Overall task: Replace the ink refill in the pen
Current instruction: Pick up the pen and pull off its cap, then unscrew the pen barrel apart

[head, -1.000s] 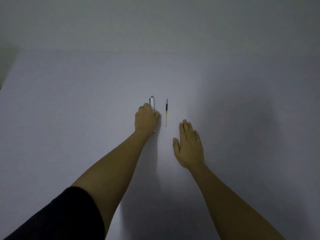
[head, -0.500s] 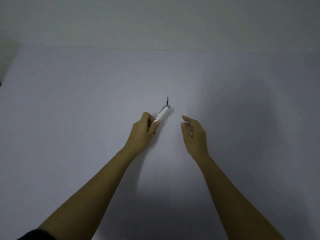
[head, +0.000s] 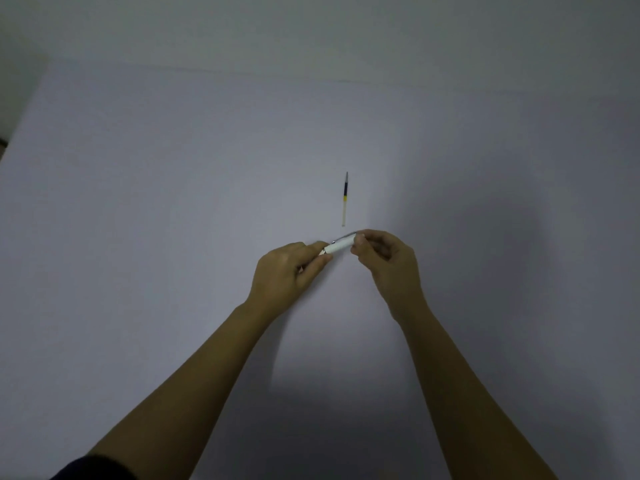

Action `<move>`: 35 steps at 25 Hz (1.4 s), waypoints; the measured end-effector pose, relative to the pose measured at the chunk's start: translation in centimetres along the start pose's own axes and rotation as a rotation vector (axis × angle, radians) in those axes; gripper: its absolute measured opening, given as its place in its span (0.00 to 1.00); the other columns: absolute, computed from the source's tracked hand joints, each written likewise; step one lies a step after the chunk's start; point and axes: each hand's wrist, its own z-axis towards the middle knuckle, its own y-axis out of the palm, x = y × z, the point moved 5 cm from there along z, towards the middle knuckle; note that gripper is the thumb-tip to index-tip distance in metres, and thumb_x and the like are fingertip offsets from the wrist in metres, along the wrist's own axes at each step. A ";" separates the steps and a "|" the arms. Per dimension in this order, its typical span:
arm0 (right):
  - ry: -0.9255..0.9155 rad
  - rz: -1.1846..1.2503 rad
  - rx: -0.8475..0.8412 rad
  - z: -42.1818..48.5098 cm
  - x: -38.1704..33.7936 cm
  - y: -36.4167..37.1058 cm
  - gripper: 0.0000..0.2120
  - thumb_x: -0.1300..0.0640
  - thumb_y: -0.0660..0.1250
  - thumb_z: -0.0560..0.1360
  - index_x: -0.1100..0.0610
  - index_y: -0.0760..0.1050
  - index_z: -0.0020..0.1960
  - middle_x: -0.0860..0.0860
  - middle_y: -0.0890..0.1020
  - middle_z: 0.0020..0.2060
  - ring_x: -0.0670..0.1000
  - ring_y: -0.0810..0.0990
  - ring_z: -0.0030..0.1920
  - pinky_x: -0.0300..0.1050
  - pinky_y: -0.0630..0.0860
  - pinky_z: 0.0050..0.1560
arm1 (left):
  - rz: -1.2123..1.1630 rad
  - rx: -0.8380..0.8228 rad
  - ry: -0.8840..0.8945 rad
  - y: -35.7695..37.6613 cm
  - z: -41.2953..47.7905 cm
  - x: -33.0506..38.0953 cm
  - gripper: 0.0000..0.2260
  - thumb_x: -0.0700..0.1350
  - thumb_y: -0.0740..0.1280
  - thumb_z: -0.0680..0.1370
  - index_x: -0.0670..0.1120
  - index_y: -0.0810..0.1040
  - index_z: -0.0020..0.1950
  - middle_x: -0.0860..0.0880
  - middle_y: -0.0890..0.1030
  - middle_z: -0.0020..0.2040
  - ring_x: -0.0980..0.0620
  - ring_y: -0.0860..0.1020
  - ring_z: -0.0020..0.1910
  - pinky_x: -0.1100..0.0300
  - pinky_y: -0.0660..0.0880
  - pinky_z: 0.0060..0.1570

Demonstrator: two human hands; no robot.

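— Since half a second ago the right hand (head: 388,261) has closed in from the right and pinched the far end of the short white plastic pen (head: 341,247), which the left hand (head: 287,271) has tipped from pointing away to lying nearly crosswise.

— So both hands grip it?

— Yes, left fingers wrapped round its near-left end, right fingertips (head: 358,241) narrowed on the other, the pen held above the pale grey tabletop (head: 173,202).

— And the refill?

— A thin clear refill with dark ink and a yellow band (head: 344,199) lies untouched just beyond the hands.

— Progress?

— Early: the pen looks unopened, though dim light makes that uncertain. Opening, swapping and reassembly remain.
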 end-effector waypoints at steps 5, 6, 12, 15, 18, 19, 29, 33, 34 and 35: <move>0.119 0.094 0.036 -0.9 2.2 -0.4 0.04 0.58 0.69 0.73 0.50 0.79 0.46 0.49 0.85 0.38 0.47 0.84 0.43 0.39 0.78 0.47 | 0.053 -0.087 -0.056 0.9 -0.4 -0.6 0.11 0.53 0.65 0.76 0.52 0.80 0.56 0.52 0.74 0.31 0.51 0.73 0.31 0.61 0.64 0.30; 0.125 0.096 0.055 -1.0 2.6 -0.6 0.04 0.58 0.69 0.74 0.50 0.79 0.47 0.49 0.84 0.38 0.46 0.83 0.43 0.39 0.78 0.47 | 0.060 -0.118 -0.077 1.0 -0.5 -1.0 0.12 0.55 0.65 0.75 0.51 0.81 0.54 0.53 0.74 0.32 0.51 0.74 0.32 0.61 0.64 0.30; 0.147 -0.218 0.176 -1.4 4.1 -1.5 0.01 0.56 0.69 0.73 0.51 0.79 0.44 0.48 0.82 0.39 0.43 0.79 0.41 0.30 0.72 0.42 | 0.072 -0.100 -0.206 0.0 -1.3 -3.3 0.16 0.57 0.61 0.77 0.46 0.80 0.49 0.47 0.82 0.39 0.47 0.77 0.37 0.56 0.73 0.35; 0.071 -0.395 0.229 -1.6 4.0 -1.3 0.04 0.57 0.68 0.74 0.56 0.80 0.46 0.48 0.81 0.38 0.39 0.76 0.36 0.20 0.68 0.36 | 0.000 -0.057 -0.243 -0.1 -1.3 -3.2 0.13 0.51 0.61 0.79 0.44 0.80 0.49 0.47 0.83 0.40 0.48 0.78 0.37 0.57 0.73 0.37; -0.047 -0.541 0.271 -1.9 3.6 -0.8 0.07 0.57 0.67 0.75 0.60 0.79 0.49 0.54 0.83 0.39 0.46 0.77 0.37 0.32 0.71 0.40 | -0.025 -0.053 -0.208 -0.1 -1.4 -2.6 0.11 0.47 0.61 0.79 0.42 0.80 0.48 0.47 0.79 0.34 0.49 0.74 0.32 0.61 0.68 0.32; -0.075 -0.584 0.280 -2.1 3.6 -0.6 0.08 0.57 0.66 0.75 0.60 0.79 0.50 0.55 0.83 0.40 0.48 0.78 0.38 0.37 0.72 0.42 | -0.029 -0.058 -0.199 0.0 -1.6 -2.4 0.11 0.46 0.61 0.79 0.41 0.80 0.47 0.46 0.79 0.33 0.48 0.74 0.31 0.60 0.68 0.32; -0.145 -0.609 0.259 -3.3 1.9 -1.9 0.09 0.58 0.63 0.77 0.61 0.78 0.54 0.58 0.83 0.45 0.53 0.80 0.43 0.33 0.69 0.44 | -0.084 -0.158 -0.182 -0.3 -3.1 -1.2 0.15 0.39 0.61 0.77 0.46 0.73 0.64 0.48 0.73 0.36 0.55 0.69 0.34 0.69 0.64 0.35; -0.344 -0.656 0.012 -3.2 -1.4 -1.1 0.09 0.61 0.62 0.77 0.60 0.78 0.54 0.56 0.83 0.46 0.48 0.78 0.43 0.34 0.70 0.47 | -0.025 -0.259 -0.055 -0.8 -2.9 -0.5 0.19 0.44 0.60 0.80 0.50 0.66 0.71 0.53 0.76 0.43 0.55 0.71 0.38 0.66 0.67 0.40; -0.374 -0.671 -0.057 -3.0 -2.3 -0.9 0.10 0.61 0.61 0.78 0.60 0.77 0.56 0.56 0.83 0.48 0.48 0.78 0.46 0.36 0.72 0.50 | -0.042 -0.259 -0.064 -1.1 -2.8 -0.5 0.18 0.45 0.62 0.79 0.48 0.67 0.70 0.54 0.76 0.45 0.58 0.72 0.38 0.70 0.68 0.41; -0.391 -0.704 -0.124 -3.1 -3.1 -0.7 0.11 0.60 0.60 0.78 0.60 0.76 0.58 0.56 0.82 0.51 0.49 0.78 0.49 0.39 0.72 0.53 | -0.068 -0.247 -0.080 -1.5 -2.8 -0.3 0.17 0.46 0.64 0.78 0.47 0.70 0.66 0.54 0.77 0.44 0.61 0.73 0.36 0.73 0.69 0.39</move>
